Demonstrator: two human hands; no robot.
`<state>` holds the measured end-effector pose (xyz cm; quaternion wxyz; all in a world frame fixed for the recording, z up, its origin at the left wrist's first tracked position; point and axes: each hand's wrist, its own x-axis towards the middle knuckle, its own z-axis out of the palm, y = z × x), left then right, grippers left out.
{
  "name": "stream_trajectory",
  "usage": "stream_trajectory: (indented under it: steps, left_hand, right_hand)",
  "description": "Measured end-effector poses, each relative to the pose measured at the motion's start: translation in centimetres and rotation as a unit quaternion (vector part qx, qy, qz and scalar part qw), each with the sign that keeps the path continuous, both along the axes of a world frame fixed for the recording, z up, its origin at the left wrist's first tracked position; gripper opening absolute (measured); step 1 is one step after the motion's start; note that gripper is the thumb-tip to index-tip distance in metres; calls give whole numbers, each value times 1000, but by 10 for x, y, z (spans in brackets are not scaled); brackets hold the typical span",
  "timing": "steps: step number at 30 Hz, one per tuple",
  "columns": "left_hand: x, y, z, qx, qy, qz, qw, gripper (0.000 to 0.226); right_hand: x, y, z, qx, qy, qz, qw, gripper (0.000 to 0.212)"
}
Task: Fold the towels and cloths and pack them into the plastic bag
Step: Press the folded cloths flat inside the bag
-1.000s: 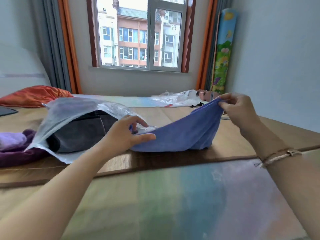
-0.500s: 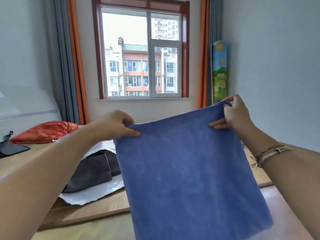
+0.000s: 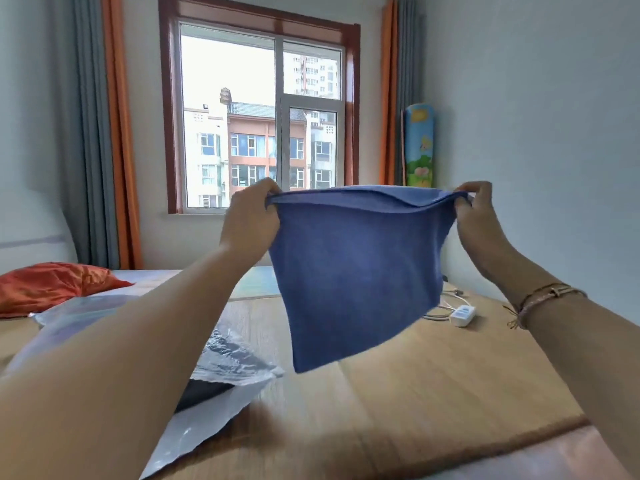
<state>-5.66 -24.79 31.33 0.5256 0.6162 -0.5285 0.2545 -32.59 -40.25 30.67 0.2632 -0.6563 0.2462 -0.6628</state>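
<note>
Two hands: left hand [image 3: 250,221] and right hand [image 3: 476,206] pinch square blue terry cloth [image 3: 353,271] by its corners.
Risk: loose pinch, corner slips, fold skews.

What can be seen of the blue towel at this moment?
The blue towel is a plain, soft, terry-looking cloth with no pattern. It hangs in the air above the wooden surface, touching nothing below. The left hand pinches one top corner and the right hand pinches the other, stretching the top edge level. That edge looks doubled, with a second layer behind, so it seems folded in half. Its lower corner swings toward the plastic bag.
</note>
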Motion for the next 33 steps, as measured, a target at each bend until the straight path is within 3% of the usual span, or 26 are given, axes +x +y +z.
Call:
stream_trajectory:
  steps: [3,7,11,15,19,22,27,30,33]
  left_hand:
    - [-6,2,-18,22,-23,-11,999,26]
    - [-9,14,-85,155,-40,9,987,29]
    - [-28,38,-158,330,-80,-22,940,26]
    - [-45,57,-216,430,-30,-138,891,17]
    - [-49,63,-232,445,48,-169,878,19]
    - [-55,63,-225,452,98,-186,867,5]
    - [-55,46,-217,538,108,-173,818,13]
    - [-46,23,-218,533,72,-82,839,23]
    - [-36,-12,-218,476,32,-9,879,5]
  right_hand:
    - [-17,-2,-16,0,14,16,1000,17]
    - [-43,1,-79,41,112,-1,993,13]
    - [-74,-10,-160,116,234,-30,965,17]
    - [-101,4,-202,150,329,-24,932,14]
    - [-104,23,-215,164,309,13,937,16]
    - [-101,15,-225,177,325,-9,929,16]
    - [-89,-7,-245,208,373,-32,903,12]
    - [-74,-22,-254,191,366,-75,908,10]
    - [-55,-41,-253,162,361,-126,910,9]
